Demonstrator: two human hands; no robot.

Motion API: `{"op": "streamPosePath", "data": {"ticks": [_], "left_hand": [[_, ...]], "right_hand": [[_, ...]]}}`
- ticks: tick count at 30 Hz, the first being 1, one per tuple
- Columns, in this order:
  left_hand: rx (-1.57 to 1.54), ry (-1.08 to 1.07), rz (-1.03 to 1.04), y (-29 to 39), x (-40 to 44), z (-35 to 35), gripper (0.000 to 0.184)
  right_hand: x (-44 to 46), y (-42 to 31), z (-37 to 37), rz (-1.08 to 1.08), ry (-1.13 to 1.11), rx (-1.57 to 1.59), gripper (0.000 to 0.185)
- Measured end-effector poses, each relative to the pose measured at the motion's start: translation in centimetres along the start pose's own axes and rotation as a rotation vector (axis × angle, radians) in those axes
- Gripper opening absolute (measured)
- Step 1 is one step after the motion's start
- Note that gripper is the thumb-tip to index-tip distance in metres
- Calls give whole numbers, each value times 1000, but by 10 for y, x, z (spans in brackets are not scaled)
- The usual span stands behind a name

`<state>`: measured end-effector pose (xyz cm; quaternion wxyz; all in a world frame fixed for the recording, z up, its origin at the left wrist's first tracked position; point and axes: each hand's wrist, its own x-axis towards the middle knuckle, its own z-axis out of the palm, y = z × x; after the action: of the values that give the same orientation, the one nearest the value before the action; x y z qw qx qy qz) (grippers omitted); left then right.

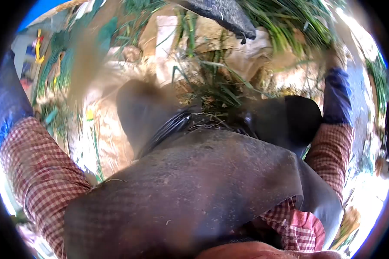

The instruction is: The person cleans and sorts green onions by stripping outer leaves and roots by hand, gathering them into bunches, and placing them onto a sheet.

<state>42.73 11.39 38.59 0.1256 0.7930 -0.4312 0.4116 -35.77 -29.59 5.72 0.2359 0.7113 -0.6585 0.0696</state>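
Observation:
At the upper right my right hand (334,58), below a blue sleeve cover (337,93), is at the lower end of a pile of long green stalks (289,21) that look like green onions. Its fingers are blurred, so I cannot make out whether they grip the stalks. My left arm, in a blue sleeve cover (8,99), reaches up along the left edge. The left hand itself lies beyond the visible picture. Another bunch of green stalks (56,73) lies to the right of that arm.
A dark apron (194,185) covers my lap. Loose green leaves (220,93) and trimmings are strewn between my knees, over pale sheets (108,129). A dark, flat fabric-like piece (224,17) extends from the top edge. At the upper left is a yellow object (39,47).

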Motion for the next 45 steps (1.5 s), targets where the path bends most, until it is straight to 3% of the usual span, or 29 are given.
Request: {"op": "streamPosePath", "data": {"ticks": [5,7,9,10,12,14,18,23,25,29,32,33,35,36,37,38,39,40,41,42,43,44,45], "left_hand": [[207,-212,-240,-162,-99,-2,46],[297,-359,-319,-214,-165,13,47],[408,-500,-171,-317,-272,58,54],[401,-571,-273,-315,-315,54,54],[383,-641,-526,-300,-398,52,55],[371,-689,-717,-287,-470,47,56],[367,-737,-1026,-260,-586,38,57],[416,-749,-1290,-232,-684,22,60],[445,-740,-1366,-220,-705,19,60],[528,-713,-1461,-198,-732,18,62],[614,-666,-1449,-176,-734,30,64],[638,-650,-1422,-167,-731,36,64],[584,-657,-1305,-141,-725,58,66],[500,-682,-1239,-123,-718,78,66],[243,-745,-1194,-109,-711,97,73],[73,-820,-1090,-98,-708,118,74],[-83,-783,-990,-84,-696,140,75],[-183,-783,-865,-70,-686,158,75],[-290,-783,-739,-53,-671,174,75],[-400,-783,-617,-36,-654,188,75],[-453,-806,-659,-31,-663,210,69],[-575,-715,-538,-20,-641,212,57],[-695,-633,-410,-9,-618,214,46]], "right_hand": [[-12,-8,4,-81,-97,-83,59],[-26,-19,8,-143,60,-78,60],[-33,-30,22,-204,352,21,62],[-40,-43,20,-203,479,73,63],[-53,-64,-23,-236,146,-324,63],[-57,-86,-58,-236,105,-399,60],[-52,-107,-62,-329,228,-213,56],[-64,-134,-80,-411,70,-192,60],[-71,-140,-84,-298,-109,-187,61],[-85,-153,-94,-258,-199,-219,61],[-94,-166,-108,-235,-216,-268,60],[-95,-169,-115,-279,-259,-227,61],[-90,-160,-102,-456,-128,-115,61],[-87,-154,-99,-586,-43,-35,61],[-90,-149,-89,-524,-23,-82,61],[-91,-156,-99,-583,-86,118,63],[-90,-158,-95,-720,77,29,63],[-88,-165,-88,-685,61,24,61],[-100,-195,-117,-784,25,135,58],[-111,-217,-118,-794,122,196,56],[-123,-260,-155,-723,-151,148,55],[-128,-259,-112,-911,127,212,54],[-146,-289,-108,-955,177,212,48]]}}
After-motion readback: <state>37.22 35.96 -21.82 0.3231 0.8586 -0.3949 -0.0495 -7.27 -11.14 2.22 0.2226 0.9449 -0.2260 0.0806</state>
